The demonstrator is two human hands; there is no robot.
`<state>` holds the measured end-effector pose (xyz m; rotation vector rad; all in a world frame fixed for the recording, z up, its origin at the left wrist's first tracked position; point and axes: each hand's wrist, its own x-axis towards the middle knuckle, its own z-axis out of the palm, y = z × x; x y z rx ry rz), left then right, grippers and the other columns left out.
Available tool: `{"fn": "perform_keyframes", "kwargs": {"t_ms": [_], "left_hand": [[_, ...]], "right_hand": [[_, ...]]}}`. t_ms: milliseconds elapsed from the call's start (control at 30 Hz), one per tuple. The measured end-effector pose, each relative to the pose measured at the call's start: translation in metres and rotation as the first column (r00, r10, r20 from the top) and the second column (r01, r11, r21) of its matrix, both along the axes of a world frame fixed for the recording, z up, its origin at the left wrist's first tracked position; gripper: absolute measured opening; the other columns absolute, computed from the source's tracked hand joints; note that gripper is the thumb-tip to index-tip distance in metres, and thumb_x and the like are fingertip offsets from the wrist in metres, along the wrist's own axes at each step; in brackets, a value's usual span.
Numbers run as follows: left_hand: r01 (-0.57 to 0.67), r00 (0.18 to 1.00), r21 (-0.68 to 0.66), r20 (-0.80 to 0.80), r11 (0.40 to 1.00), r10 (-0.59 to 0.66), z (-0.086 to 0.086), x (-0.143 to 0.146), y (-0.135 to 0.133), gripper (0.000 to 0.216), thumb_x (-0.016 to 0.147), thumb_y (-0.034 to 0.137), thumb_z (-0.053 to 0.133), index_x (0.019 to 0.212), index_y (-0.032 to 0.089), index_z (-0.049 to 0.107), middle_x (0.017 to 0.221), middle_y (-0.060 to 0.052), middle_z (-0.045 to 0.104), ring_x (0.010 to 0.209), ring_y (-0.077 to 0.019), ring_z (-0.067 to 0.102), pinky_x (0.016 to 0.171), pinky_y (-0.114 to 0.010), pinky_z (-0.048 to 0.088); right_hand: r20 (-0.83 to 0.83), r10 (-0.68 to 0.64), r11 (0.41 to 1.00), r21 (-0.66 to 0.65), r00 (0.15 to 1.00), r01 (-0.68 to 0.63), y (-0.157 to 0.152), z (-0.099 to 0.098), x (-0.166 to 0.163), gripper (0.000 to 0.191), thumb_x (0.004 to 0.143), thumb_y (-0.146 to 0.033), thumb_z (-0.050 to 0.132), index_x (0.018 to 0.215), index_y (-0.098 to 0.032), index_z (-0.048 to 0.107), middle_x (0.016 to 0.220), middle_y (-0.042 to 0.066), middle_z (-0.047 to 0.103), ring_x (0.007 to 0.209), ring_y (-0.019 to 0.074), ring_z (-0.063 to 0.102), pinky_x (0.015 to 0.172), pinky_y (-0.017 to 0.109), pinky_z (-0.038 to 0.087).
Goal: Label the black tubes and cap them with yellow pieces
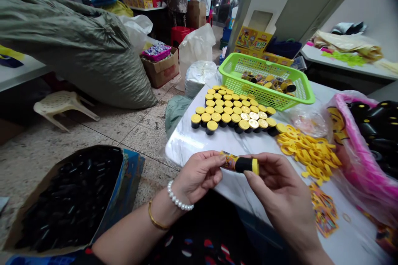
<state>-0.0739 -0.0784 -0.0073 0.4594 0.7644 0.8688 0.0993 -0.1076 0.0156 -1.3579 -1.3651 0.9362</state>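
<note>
In front of me, my right hand (280, 192) grips a small black tube (244, 165) with a yellow cap, thumb below and fingers behind. My left hand (200, 174) pinches a colourful printed label (229, 160) at the tube's left end. How far the label goes round the tube I cannot tell. Beyond the hands, several black tubes with yellow caps (218, 109) stand upright in rows on the marble-patterned table (195, 143). Right of them lies a heap of yellow plastic pieces (307, 151). Printed label sheets (323, 211) lie near my right hand.
A green basket (267, 64) with labelled tubes stands at the table's back. On the right is a pink-edged bag (362, 174) of black parts. A box (71, 198) of black tubes sits low at left, near a large sack (77, 49) and stool (64, 105).
</note>
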Motion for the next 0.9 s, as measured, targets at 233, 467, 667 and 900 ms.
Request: {"fn": "perform_keyframes", "kwargs": {"t_ms": [233, 467, 667, 900], "left_hand": [[0.064, 0.721, 0.751, -0.490, 0.658, 0.490, 0.012, -0.006, -0.002, 0.066, 0.067, 0.031, 0.084, 0.126, 0.020, 0.058, 0.119, -0.012, 0.063, 0.103, -0.0226, 0.060, 0.081, -0.032, 0.051], [0.373, 0.781, 0.786, -0.552, 0.493, 0.291, 0.013, -0.004, 0.023, 0.033, 0.073, 0.026, 0.081, 0.103, 0.015, 0.071, 0.093, -0.006, 0.071, 0.085, -0.0175, 0.064, 0.081, -0.031, 0.050], [0.314, 0.872, 0.657, -0.485, 0.686, 0.065, 0.013, 0.004, 0.025, 0.032, 0.072, 0.024, 0.081, 0.101, 0.014, 0.072, 0.093, -0.006, 0.071, 0.085, -0.0166, 0.065, 0.080, -0.029, 0.051], [0.244, 0.925, 0.463, -0.374, 0.852, -0.061, 0.004, 0.011, 0.031, 0.040, 0.074, 0.027, 0.080, 0.108, 0.013, 0.066, 0.091, -0.007, 0.070, 0.069, -0.0122, 0.064, 0.063, -0.024, 0.051]], "right_hand": [[-0.011, 0.061, 0.989, 0.134, 0.998, -0.059, 0.005, -0.003, 0.023, 0.033, 0.078, -0.024, 0.078, 0.108, -0.028, 0.063, 0.112, 0.004, 0.064, 0.103, 0.0190, 0.063, 0.089, 0.030, 0.055], [0.465, 0.150, 0.857, 0.379, 0.873, -0.349, 0.023, 0.000, 0.036, 0.034, 0.083, -0.010, 0.067, 0.112, -0.028, 0.066, 0.107, 0.005, 0.061, 0.099, 0.0187, 0.063, 0.087, 0.032, 0.053], [0.523, 0.087, 0.816, 0.451, 0.848, -0.362, 0.025, -0.013, 0.039, 0.037, 0.083, -0.009, 0.068, 0.116, -0.025, 0.064, 0.111, 0.007, 0.063, 0.101, 0.0198, 0.064, 0.088, 0.033, 0.053], [0.490, 0.061, 0.836, 0.451, 0.870, -0.313, 0.024, -0.025, 0.042, 0.036, 0.083, -0.010, 0.069, 0.116, -0.023, 0.063, 0.110, 0.007, 0.065, 0.102, 0.0192, 0.064, 0.090, 0.033, 0.054]]}}
